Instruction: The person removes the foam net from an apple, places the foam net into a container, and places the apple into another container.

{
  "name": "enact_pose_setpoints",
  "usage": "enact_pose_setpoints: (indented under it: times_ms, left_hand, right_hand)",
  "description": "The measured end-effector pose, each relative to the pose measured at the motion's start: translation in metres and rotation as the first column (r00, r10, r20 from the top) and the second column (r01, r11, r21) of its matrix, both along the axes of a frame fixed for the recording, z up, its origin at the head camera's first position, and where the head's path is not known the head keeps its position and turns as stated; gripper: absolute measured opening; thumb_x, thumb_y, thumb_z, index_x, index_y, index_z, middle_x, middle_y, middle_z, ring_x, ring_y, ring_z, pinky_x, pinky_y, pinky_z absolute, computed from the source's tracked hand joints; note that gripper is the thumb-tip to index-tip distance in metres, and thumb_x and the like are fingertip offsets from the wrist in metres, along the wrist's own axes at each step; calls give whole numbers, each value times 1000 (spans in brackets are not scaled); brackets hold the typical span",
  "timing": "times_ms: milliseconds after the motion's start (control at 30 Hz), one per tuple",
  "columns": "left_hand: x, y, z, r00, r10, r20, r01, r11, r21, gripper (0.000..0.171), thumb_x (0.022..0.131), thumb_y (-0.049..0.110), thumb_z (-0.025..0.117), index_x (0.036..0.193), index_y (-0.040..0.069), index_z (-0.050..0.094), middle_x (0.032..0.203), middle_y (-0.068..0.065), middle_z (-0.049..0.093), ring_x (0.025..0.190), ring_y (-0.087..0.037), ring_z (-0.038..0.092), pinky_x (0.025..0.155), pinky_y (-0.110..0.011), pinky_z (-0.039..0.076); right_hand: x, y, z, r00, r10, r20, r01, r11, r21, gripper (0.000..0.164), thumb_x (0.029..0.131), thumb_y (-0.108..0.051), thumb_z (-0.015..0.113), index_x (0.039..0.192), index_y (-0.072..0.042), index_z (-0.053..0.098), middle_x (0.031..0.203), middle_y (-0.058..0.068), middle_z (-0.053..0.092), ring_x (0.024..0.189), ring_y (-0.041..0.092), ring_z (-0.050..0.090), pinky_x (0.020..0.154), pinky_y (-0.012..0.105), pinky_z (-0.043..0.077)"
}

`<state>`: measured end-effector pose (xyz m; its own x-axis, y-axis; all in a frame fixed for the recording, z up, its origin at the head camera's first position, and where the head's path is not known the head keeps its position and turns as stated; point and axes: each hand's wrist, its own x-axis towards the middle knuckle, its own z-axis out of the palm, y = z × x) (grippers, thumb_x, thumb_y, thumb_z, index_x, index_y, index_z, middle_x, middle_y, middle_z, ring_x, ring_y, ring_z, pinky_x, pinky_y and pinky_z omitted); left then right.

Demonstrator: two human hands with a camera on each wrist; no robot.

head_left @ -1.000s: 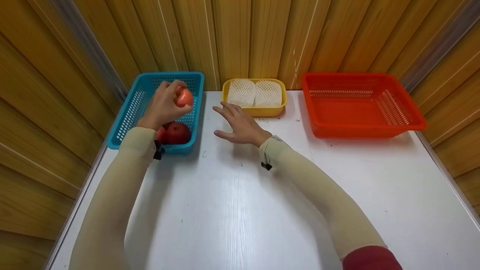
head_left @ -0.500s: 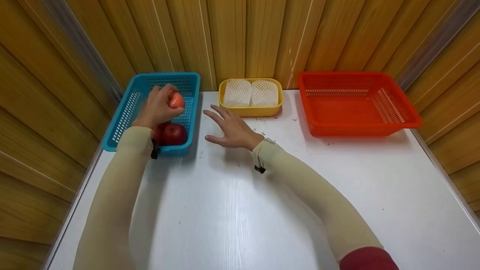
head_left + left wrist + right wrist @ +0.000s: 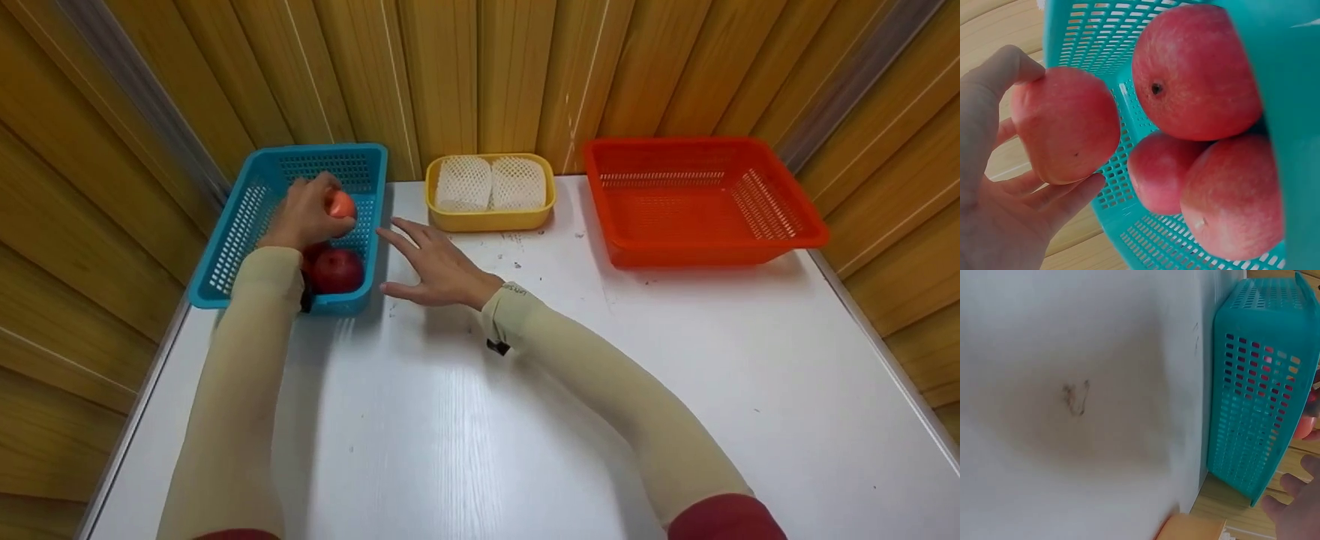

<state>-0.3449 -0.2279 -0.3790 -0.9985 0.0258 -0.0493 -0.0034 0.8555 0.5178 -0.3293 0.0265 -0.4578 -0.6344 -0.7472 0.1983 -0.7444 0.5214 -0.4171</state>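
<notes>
My left hand (image 3: 300, 214) grips a red apple (image 3: 1067, 125) between thumb and fingers, inside the upper part of the blue-green basket (image 3: 381, 217). Below it in the left wrist view, three more apples lie together against the basket's side; the largest apple (image 3: 1196, 73) shows its dark blossom end. From the head view one apple (image 3: 337, 270) shows plainly there, others partly covered by the left wrist. My right hand (image 3: 442, 270) holds nothing. Its fingers are spread just right of the basket, over the white table, with the tips near the basket's side.
A yellow tray (image 3: 491, 221) with two white foam fruit nets (image 3: 519, 184) stands at the back middle. At the back right is a red-orange basket (image 3: 705, 255). Wood-look panels (image 3: 510, 75) rise behind and along both sides of the table (image 3: 465, 420).
My left hand has lowered the apple deeper into the blue-green basket, still gripping it. My right hand has moved left toward that basket, away from the yellow tray. The head view has shifted slightly.
</notes>
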Motion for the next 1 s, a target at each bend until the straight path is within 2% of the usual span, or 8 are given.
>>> enact_pose_setpoints:
  times_ms: [267, 500, 733, 900, 1000]
  left_hand:
    - [-11, -1, -6, 997, -6, 73, 5, 1000, 6, 70, 87, 24, 82, 147, 13, 48, 147, -20, 47, 127, -41, 43, 100, -59, 50]
    - [-20, 0, -6, 995, -23, 93, 25, 999, -23, 68, 89, 22, 79, 149, 10, 49, 146, -23, 48, 125, -43, 44, 103, -62, 46]
    - [-25, 0, -5, 991, -11, 132, 12, 1000, -11, 69, 88, 20, 80, 149, 12, 48, 149, -23, 47, 128, -43, 42, 103, -64, 45]
    - [-27, 1, -5, 983, -2, 184, 4, 1000, -12, 71, 88, 21, 81, 150, 13, 47, 151, -25, 42, 130, -45, 40, 104, -67, 43]
    - [-28, 2, -4, 974, 17, 224, -16, 1000, -4, 76, 86, 22, 82, 152, 16, 45, 153, -25, 39, 131, -47, 38, 103, -69, 43]
  right_hand:
    - [6, -12, 1, 999, 18, 37, -18, 1000, -2, 95, 93, -75, 50, 166, -28, 12, 172, 2, 8, 156, 21, 16, 126, 40, 18]
    - [12, -21, 0, 998, 22, 57, -20, 999, -25, 96, 93, -75, 51, 166, -25, 14, 172, 1, 8, 155, 21, 19, 125, 37, 19]
    - [15, -30, -2, 995, 6, 98, -7, 1000, 15, 99, 92, -78, 48, 166, -24, 11, 173, -1, 5, 156, 18, 16, 126, 36, 17]
    - [16, -34, -4, 992, -16, 125, 10, 999, 43, 98, 93, -77, 47, 166, -18, 17, 173, 0, 7, 157, 12, 9, 127, 35, 8]
    - [16, -34, -2, 991, -29, 128, 24, 999, 39, 98, 93, -76, 49, 165, -16, 22, 173, 0, 10, 157, 10, 8, 127, 34, 7]
